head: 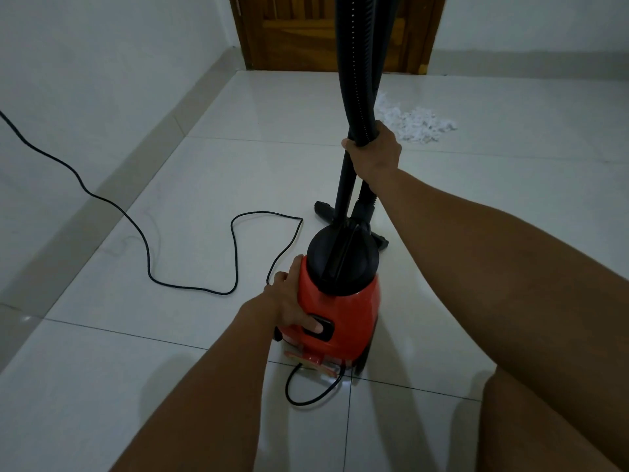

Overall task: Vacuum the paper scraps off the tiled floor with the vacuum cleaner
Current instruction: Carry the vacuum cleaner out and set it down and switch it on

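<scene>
Paper scraps [418, 126] lie in a white pile on the tiled floor [204, 369], far over by the brown door [306, 32]. The pile is well apart from the vacuum cleaner [340, 311].

It is red with a black top and stands on the floor in the middle, close to the person. A black tube [345, 185] goes up from its front. At the bottom of the tube, the flat black brush part [321, 211] sits on the floor just past the red body. A black hose [357, 80] with ridges runs up beside the tube and out of the top of the picture.

The right hand [376, 155] is wrapped tight around the hose and the tube together, above the black top. The left hand [292, 308] lies flat on the left side of the red body with its fingers apart. Its thumb presses on the black button [323, 327].

A thin black cord [149, 260] comes out low at the back of the red body. It loops over the floor to the left and goes up by the white wall [85, 63].

A bare leg [531, 420] shows at the bottom right.
</scene>
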Demonstrator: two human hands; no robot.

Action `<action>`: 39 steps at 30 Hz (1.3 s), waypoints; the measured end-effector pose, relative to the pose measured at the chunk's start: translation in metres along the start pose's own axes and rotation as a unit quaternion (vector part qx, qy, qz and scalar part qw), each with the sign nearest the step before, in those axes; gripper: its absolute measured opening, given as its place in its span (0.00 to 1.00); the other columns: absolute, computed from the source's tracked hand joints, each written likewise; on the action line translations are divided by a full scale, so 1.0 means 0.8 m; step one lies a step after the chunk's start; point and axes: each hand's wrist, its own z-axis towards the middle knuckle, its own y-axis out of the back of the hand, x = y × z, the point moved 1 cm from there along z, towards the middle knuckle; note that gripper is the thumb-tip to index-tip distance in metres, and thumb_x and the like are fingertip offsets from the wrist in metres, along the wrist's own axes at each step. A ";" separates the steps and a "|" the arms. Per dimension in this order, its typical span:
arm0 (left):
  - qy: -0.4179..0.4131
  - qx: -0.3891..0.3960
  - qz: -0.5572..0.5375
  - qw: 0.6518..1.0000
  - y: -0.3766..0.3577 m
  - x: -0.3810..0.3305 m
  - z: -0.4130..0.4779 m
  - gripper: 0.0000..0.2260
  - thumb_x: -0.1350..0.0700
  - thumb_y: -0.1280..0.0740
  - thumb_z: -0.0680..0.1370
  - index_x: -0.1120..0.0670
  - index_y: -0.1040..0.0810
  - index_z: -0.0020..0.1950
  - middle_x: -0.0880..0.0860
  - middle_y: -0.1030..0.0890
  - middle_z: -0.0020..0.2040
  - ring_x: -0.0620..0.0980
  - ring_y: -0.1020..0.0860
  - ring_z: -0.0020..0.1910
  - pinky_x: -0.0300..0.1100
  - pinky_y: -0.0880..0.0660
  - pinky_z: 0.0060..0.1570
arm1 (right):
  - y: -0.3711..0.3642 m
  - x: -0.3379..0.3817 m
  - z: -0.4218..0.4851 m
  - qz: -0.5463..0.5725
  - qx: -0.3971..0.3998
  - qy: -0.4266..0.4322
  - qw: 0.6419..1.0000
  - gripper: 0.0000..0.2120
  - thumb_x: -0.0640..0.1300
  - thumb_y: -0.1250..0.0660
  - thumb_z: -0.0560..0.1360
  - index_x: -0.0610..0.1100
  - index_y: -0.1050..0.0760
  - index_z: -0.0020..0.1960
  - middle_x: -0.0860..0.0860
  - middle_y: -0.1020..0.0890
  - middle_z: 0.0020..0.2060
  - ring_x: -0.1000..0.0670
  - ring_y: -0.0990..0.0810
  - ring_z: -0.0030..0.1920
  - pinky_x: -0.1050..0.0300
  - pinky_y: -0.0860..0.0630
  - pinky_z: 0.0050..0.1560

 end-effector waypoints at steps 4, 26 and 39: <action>0.002 0.007 0.014 1.000 0.002 -0.001 0.000 0.69 0.39 0.18 0.52 0.32 0.69 0.74 0.57 0.43 0.75 0.66 0.37 0.73 0.66 0.30 0.65 | 0.001 0.000 0.001 0.003 -0.006 -0.001 1.000 0.19 0.49 0.26 0.73 0.45 0.23 0.62 0.48 0.16 0.54 0.46 0.18 0.54 0.58 0.23 0.52; 0.004 0.028 0.024 0.999 0.005 0.001 0.003 0.69 0.41 0.17 0.56 0.33 0.72 0.73 0.57 0.43 0.76 0.65 0.35 0.72 0.64 0.28 0.64 | -0.003 0.000 0.004 -0.004 -0.009 -0.003 1.000 0.18 0.50 0.26 0.73 0.47 0.22 0.60 0.50 0.17 0.51 0.48 0.19 0.50 0.52 0.19 0.54; 0.023 -0.013 0.101 0.995 -0.006 -0.002 -0.001 0.67 0.35 0.21 0.54 0.34 0.71 0.73 0.56 0.40 0.75 0.63 0.35 0.72 0.68 0.33 0.66 | 0.003 0.004 0.005 0.000 -0.009 -0.010 1.000 0.19 0.49 0.25 0.72 0.46 0.22 0.61 0.49 0.17 0.52 0.47 0.19 0.51 0.51 0.19 0.55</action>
